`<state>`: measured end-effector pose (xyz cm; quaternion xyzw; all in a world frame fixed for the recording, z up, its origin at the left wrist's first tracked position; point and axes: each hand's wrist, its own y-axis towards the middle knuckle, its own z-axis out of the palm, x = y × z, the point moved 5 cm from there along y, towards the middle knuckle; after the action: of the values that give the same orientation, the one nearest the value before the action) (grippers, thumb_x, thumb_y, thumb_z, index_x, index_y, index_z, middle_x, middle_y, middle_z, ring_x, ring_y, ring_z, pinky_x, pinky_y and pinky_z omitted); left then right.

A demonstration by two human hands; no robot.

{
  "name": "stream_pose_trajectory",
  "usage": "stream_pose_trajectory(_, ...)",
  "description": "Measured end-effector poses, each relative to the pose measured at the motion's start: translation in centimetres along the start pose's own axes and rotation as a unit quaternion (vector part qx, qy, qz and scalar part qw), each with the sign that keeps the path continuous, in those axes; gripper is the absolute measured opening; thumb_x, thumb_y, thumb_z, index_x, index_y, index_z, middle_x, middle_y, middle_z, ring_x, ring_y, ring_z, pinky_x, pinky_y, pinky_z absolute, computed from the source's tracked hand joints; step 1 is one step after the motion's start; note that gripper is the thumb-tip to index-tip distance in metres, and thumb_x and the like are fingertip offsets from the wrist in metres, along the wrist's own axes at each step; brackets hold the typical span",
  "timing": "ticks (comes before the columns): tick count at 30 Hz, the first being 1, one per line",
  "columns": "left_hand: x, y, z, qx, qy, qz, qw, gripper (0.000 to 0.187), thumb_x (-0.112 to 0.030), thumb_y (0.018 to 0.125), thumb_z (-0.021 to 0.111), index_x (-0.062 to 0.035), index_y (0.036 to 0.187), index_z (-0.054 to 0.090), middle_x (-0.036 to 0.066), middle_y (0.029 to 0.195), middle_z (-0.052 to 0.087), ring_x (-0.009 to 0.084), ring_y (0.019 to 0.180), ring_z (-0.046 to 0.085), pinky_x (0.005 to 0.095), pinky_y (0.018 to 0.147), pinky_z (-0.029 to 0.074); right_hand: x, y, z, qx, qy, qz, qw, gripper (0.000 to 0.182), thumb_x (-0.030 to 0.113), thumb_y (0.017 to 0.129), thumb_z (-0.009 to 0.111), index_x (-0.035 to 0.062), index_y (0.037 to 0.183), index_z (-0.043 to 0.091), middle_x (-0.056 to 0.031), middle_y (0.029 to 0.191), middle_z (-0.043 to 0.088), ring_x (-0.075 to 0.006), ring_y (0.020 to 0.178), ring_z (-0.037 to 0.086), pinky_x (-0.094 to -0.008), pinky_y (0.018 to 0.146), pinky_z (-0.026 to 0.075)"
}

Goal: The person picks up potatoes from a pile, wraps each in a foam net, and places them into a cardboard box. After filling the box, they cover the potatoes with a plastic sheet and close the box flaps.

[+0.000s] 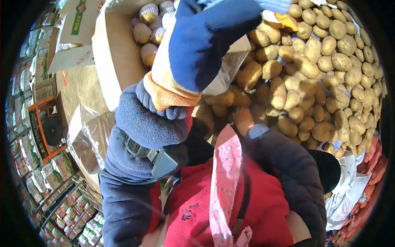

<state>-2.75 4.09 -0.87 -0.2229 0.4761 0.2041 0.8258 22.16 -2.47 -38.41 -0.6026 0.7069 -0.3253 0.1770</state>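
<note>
My left hand [201, 45], in a blue glove with an orange cuff, reaches across the top of the view between an open carton and the potatoes. Its fingers are bent out of sight or unclear, so its grip cannot be made out. Low on the near edge of the potato pile [304, 82] is my right hand [243, 120], touching or just beside the potatoes, its fingers lost in shadow. Potatoes in white foam nets [149, 13] lie inside the open carton [117, 49], which has a clear plastic liner [226, 68].
A second open carton [88, 136] with clear plastic stands at the left. Beyond it are an orange-framed scale or cart [47, 127] and many stacked printed boxes [61, 166]. White sacking [345, 189] and red net bags [372, 177] lie at the lower right.
</note>
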Motion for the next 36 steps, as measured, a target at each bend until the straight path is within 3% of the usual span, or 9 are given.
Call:
stream_pose_trajectory(9,0.1,1.3,0.4,0.107,0.275,0.323,0.899,0.021,-0.013,0.097,0.052,-0.001,0.114,0.055,0.008,0.119,0.059,0.0221,0.114,0.056,0.0423,0.105,0.043,-1.4,-2.2,-0.9,0.017,0.028,-0.138,0.99,0.039,0.018,0.085,0.055,0.0212,0.124,0.059,-0.0129,0.108,0.062,-0.0312,0.108,0.058,-0.0414,0.082,0.05)
stream_pose_trajectory(13,3.7,3.7,1.7,0.089,-0.118,-0.009,0.989,0.036,-0.036,0.1,0.045,-0.0065,0.118,0.055,0.01,0.118,0.061,0.027,0.113,0.058,0.0411,0.099,0.046,-6.6,-5.1,-12.8,-0.041,0.077,-0.005,0.996,0.034,0.013,0.091,0.046,0.0166,0.123,0.059,-0.0123,0.109,0.065,-0.031,0.099,0.066,-0.0394,0.077,0.054)
stream_pose_trajectory(15,6.1,4.1,2.0,0.049,-0.101,-0.053,0.992,0.038,-0.037,0.101,0.043,-0.0062,0.118,0.056,0.009,0.118,0.062,0.0257,0.111,0.059,0.0415,0.098,0.045,-10.9,-8.5,-19.5,-0.081,0.609,0.008,0.789,0.034,0.032,0.096,0.044,0.0057,0.114,0.057,-0.01,0.096,0.065,-0.0271,0.082,0.065,-0.037,0.069,0.053)
stream_pose_trajectory(16,6.3,3.5,2.9,0.015,-0.028,-0.058,0.998,0.036,-0.034,0.1,0.043,-0.0064,0.117,0.057,0.009,0.119,0.061,0.0226,0.11,0.059,0.041,0.098,0.045,-14.7,-8.3,-18.1,-0.056,0.858,0.082,0.504,0.039,0.035,0.094,0.053,0.0022,0.114,0.053,-0.0081,0.093,0.061,-0.0212,0.081,0.061,-0.0345,0.068,0.052)
stream_pose_trajectory(18,7.9,3.7,4.7,0.178,0.154,0.0,0.972,0.044,-0.028,0.094,0.052,-0.0037,0.13,0.049,0.009,0.125,0.058,0.0234,0.115,0.055,0.0392,0.1,0.042,-16.0,-15.7,-28.2,-0.348,0.544,0.013,0.763,0.048,0.025,0.084,0.072,0.0018,0.119,0.049,-0.0084,0.102,0.059,-0.0135,0.09,0.056,-0.0288,0.075,0.049)
stream_pose_trajectory(23,6.8,-1.3,11.3,0.288,0.318,0.299,0.852,0.085,-0.024,0.063,0.083,-0.0036,0.136,0.045,0.015,0.137,0.047,0.0293,0.128,0.044,0.0407,0.111,0.029,-16.1,-23.7,-30.5,-0.277,0.768,0.016,0.577,0.04,0.028,0.095,0.057,0.0038,0.126,0.05,-0.0082,0.105,0.059,-0.0141,0.084,0.061,-0.0282,0.071,0.052)
stream_pose_trajectory(27,6.4,-1.6,12.1,0.31,0.233,0.317,0.866,0.069,-0.024,0.069,0.081,-0.0027,0.127,0.052,0.011,0.123,0.056,0.0237,0.12,0.049,0.0382,0.106,0.035,-19.2,-22.5,-28.7,-0.42,0.609,-0.092,0.666,0.033,0.023,0.101,0.044,0.0032,0.125,0.052,-0.0088,0.112,0.059,-0.0177,0.099,0.06,-0.0301,0.086,0.05)
stream_pose_trajectory(30,9.4,-2.9,11.0,0.391,-0.03,-0.037,0.919,0.051,-0.023,0.081,0.073,-0.005,0.126,0.055,0.002,0.11,0.06,0.0056,0.092,0.056,0.0237,0.068,0.049,-20.7,-21.0,-26.9,-0.343,0.759,-0.137,0.536,0.033,0.017,0.1,0.043,0.0029,0.129,0.05,-0.0102,0.118,0.058,-0.0188,0.106,0.058,-0.0312,0.094,0.046)
stream_pose_trajectory(36,10.4,-3.3,10.0,0.284,-0.227,-0.225,0.904,0.07,-0.03,0.086,0.066,-0.0139,0.146,0.032,0.007,0.109,0.063,0.0106,0.073,0.063,0.0244,0.058,0.052,-19.5,-22.1,-29.8,-0.436,0.487,-0.072,0.753,0.045,0.009,0.092,0.053,0.0016,0.135,0.042,-0.0107,0.124,0.056,-0.0183,0.108,0.056,-0.0306,0.094,0.046)
